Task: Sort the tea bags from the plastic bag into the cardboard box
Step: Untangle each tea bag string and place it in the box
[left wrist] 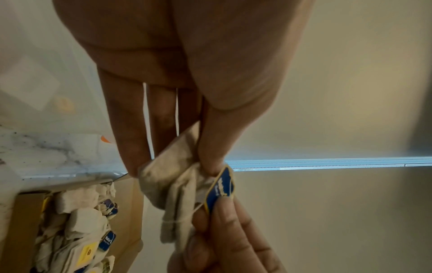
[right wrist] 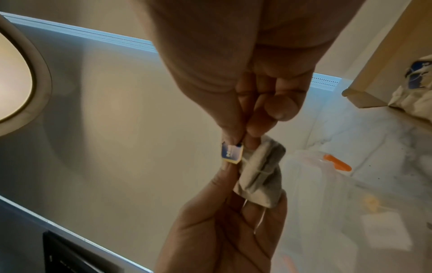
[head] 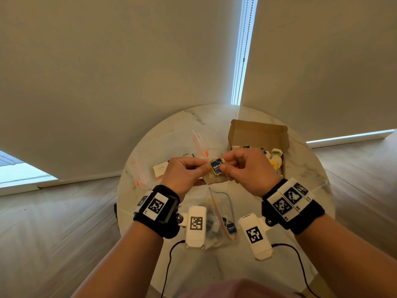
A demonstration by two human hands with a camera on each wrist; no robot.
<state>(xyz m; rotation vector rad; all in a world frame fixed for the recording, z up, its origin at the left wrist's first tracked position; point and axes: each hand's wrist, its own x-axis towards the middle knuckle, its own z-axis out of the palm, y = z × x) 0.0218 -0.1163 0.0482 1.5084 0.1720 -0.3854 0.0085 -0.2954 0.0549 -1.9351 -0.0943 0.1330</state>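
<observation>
Above the table's middle, both hands hold one tea bag (head: 216, 179) with a blue tag (head: 216, 166). My left hand (head: 204, 168) pinches the crumpled paper pouch (left wrist: 173, 184). My right hand (head: 224, 165) pinches the blue tag (left wrist: 221, 188) between thumb and forefinger; in the right wrist view the tag (right wrist: 231, 152) sits beside the pouch (right wrist: 259, 177). The open cardboard box (head: 257, 134) stands at the back right, just beyond my right hand, with several tea bags (left wrist: 79, 218) in it. A clear plastic bag (head: 217, 222) with tea bags lies near me, between my wrists.
A second clear plastic bag (head: 150, 162) with an orange slider (right wrist: 336, 164) lies on the left of the round marble table (head: 311, 168), with a white card (head: 161, 169) beside it. Wood floor surrounds the table. Cables run from the wrist cameras toward me.
</observation>
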